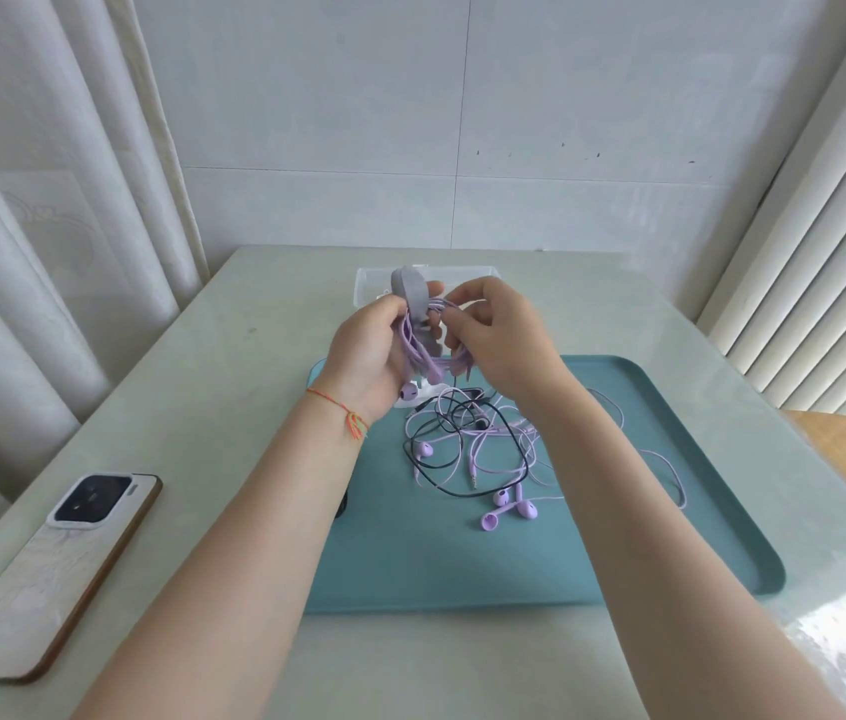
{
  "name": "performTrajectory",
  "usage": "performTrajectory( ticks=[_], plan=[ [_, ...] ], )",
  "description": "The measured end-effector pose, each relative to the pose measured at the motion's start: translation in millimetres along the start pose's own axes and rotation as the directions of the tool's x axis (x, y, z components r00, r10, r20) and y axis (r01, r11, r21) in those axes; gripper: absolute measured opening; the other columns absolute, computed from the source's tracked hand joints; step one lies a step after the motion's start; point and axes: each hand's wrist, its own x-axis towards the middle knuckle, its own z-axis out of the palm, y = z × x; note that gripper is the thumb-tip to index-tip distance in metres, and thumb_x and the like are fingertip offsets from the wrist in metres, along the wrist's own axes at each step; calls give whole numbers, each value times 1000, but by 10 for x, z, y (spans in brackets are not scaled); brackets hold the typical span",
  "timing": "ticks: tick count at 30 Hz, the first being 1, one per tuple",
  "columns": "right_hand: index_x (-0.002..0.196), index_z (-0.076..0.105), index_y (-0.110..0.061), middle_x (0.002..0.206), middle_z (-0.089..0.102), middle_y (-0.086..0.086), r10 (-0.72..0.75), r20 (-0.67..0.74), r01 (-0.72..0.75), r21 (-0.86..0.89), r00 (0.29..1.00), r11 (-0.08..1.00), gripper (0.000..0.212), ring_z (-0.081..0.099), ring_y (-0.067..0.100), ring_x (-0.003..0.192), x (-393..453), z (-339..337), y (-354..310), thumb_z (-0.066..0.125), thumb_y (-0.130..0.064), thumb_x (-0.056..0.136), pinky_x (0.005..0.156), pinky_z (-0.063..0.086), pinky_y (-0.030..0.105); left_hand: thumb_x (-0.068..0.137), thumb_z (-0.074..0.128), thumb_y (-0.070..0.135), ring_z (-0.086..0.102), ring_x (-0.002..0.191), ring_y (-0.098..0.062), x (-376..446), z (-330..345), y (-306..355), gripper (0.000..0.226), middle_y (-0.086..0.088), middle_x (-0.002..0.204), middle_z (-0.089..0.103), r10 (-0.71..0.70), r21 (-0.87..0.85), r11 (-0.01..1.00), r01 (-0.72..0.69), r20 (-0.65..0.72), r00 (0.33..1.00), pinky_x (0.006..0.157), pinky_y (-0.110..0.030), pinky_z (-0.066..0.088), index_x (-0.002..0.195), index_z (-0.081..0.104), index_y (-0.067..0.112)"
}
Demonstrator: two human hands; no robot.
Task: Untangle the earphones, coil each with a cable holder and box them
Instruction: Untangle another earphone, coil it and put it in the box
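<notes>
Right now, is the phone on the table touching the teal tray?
Apart. The head view shows the phone lying near the table's left edge, with a bare strip of table and the person's left forearm between it and the teal tray.

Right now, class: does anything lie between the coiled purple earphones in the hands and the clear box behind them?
Nothing visible does. The coiled purple earphones are held up just in front of the clear box; the tangled earphones lie nearer, on the tray.
</notes>
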Motion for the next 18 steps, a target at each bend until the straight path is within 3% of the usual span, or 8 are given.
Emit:
performTrajectory(
  ticks=[3,5,8,9,12,14,16,18],
  plan=[
    [100,58,-4,68,64,3,39,15,-40,94,999,995,14,58,16,47,-12,44,-17,64,-13,90,63,56,41,92,48,46,59,89,-32,-33,19,55,40,-15,105,61,-45,-143,988,53,56,997,71,-35,51,101,62,10],
    [101,60,-3,67,64,2,47,15,-48,126,999,991,15,57,17,48,-18,60,-14,65,-12,90,65,56,42,89,52,56,61,89,-32,-45,28,58,48,-17,105,60,-28,-176,984,43,88,996,74,-40,51,97,59,10],
    [98,61,-4,68,66,3,41,7,-41,122,999,992,8,58,16,49,-15,69,0,59,-5,90,64,57,39,95,55,40,64,63,-25,-48,-5,40,26,-11,90,64,46,-27,999,-44,65,997,50,-27,47,95,63,15],
    [96,62,-5,68,66,4,44,6,-44,119,999,992,7,58,15,50,-12,66,6,58,-4,91,64,57,37,95,53,42,62,56,-24,-56,-20,46,27,-8,87,65,43,24,999,-45,61,997,43,-22,39,96,64,18],
    [93,62,-7,72,67,9,50,22,-52,111,998,992,5,58,18,52,-7,42,18,60,-4,90,66,57,40,94,44,57,57,47,-21,-76,-41,73,42,-1,78,69,34,166,985,-37,23,999,43,-18,24,96,68,22],
    [93,62,-7,76,69,15,53,66,-60,103,996,993,6,59,20,54,-4,22,22,61,-3,89,70,56,43,96,39,57,54,38,-16,-72,-44,85,50,2,64,68,77,302,952,-48,-83,994,36,-15,22,79,72,23],
    [96,61,-8,82,69,18,63,137,-76,92,989,993,11,60,20,57,-9,5,20,61,0,87,73,56,42,94,42,60,55,42,-18,-51,-57,73,53,-3,68,72,118,353,934,-62,-140,983,37,-19,29,70,73,24],
    [98,62,-8,83,69,17,70,180,-85,80,981,993,18,61,20,60,-14,-10,17,58,3,86,74,56,39,84,49,65,63,65,-29,-30,-62,59,51,-13,88,75,122,273,959,-81,-138,983,53,-32,43,76,76,22]
  ],
)
